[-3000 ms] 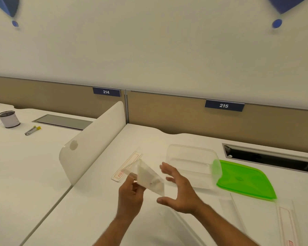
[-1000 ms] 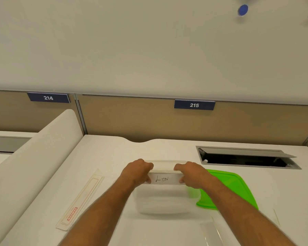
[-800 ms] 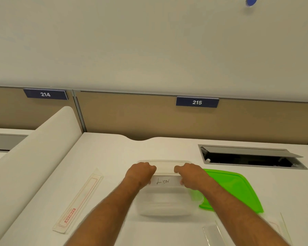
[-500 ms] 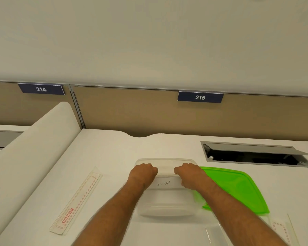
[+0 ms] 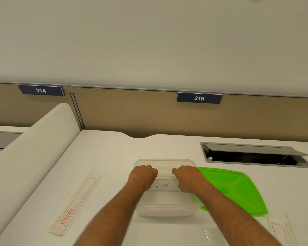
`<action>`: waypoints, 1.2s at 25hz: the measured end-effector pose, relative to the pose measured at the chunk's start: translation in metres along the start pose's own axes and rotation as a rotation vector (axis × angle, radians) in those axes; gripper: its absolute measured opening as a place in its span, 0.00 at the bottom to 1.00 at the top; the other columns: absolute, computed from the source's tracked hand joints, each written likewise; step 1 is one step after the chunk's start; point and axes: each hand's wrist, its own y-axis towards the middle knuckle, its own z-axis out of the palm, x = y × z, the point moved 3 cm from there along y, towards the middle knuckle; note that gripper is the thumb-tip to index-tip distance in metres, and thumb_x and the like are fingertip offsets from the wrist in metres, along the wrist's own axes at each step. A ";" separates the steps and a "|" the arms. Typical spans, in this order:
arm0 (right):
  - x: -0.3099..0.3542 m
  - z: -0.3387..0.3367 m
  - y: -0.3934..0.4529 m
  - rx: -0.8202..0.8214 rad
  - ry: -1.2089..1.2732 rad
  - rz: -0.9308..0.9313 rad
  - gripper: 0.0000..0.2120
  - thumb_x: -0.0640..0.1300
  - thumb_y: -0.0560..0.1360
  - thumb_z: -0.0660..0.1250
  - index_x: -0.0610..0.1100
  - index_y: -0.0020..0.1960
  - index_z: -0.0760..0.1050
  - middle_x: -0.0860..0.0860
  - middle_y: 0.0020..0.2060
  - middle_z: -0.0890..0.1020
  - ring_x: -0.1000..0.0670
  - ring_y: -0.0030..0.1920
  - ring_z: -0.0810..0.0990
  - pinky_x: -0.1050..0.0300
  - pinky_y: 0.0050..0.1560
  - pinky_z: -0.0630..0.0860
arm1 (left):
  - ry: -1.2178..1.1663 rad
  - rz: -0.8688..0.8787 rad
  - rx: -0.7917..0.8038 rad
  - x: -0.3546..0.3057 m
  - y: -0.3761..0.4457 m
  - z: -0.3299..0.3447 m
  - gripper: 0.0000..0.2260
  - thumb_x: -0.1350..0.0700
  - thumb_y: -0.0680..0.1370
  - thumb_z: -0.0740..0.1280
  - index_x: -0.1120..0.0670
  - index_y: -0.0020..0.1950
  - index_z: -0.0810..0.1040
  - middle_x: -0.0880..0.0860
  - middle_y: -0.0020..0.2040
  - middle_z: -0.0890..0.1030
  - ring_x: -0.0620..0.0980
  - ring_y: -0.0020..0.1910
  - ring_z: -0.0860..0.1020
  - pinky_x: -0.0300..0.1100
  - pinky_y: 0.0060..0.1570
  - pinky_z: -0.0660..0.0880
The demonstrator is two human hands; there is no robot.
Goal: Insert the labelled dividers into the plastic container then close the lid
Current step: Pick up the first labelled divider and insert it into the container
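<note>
spare dividers: one clear strip (image 5: 281, 234) at the lower right, another (image 5: 76, 201) lower left, both on the surface (image 5: 114, 157), not in yet
hands: left hand (image 5: 142, 176) and right hand (image 5: 187, 177), each grip closed on the "LION" divider (image 5: 164, 184)
container (image 5: 167, 208): frame centre, divider looks partway in, hard to tell if seated
step: pressing it home
next: push evenly, then grab another
lid (image 5: 238, 190): green, right of centre, off

Left hand (image 5: 143, 175) fisted, knuckles up, fingers curled down. Right hand (image 5: 186, 177) same, thumb tucked low. Hands level, small gap between. Bare forearms reach forward, converging from bottom edge.
</note>
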 end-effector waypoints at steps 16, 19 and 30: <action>0.016 -0.033 -0.074 -0.671 0.155 0.194 0.40 0.67 0.76 0.52 0.41 0.77 0.54 0.41 0.77 0.58 0.40 0.77 0.55 0.36 0.74 0.54 | -0.226 -0.105 -0.551 0.004 -0.073 -0.011 0.39 0.29 0.78 0.46 0.55 0.80 0.55 0.54 0.80 0.53 0.55 0.79 0.51 0.58 0.76 0.54; 0.021 -0.030 -0.094 -0.668 0.146 0.212 0.43 0.69 0.75 0.51 0.41 0.79 0.48 0.41 0.79 0.50 0.40 0.78 0.46 0.35 0.75 0.49 | -0.219 -0.125 -0.536 0.001 -0.091 -0.006 0.41 0.28 0.77 0.45 0.55 0.80 0.52 0.54 0.81 0.50 0.55 0.79 0.48 0.60 0.75 0.54; 0.036 -0.010 -0.147 -0.625 0.165 0.232 0.44 0.70 0.75 0.50 0.40 0.79 0.46 0.41 0.79 0.48 0.41 0.79 0.45 0.33 0.74 0.50 | -0.232 -0.119 -0.505 -0.015 -0.140 0.011 0.42 0.27 0.76 0.46 0.55 0.81 0.49 0.53 0.81 0.47 0.54 0.80 0.46 0.59 0.76 0.50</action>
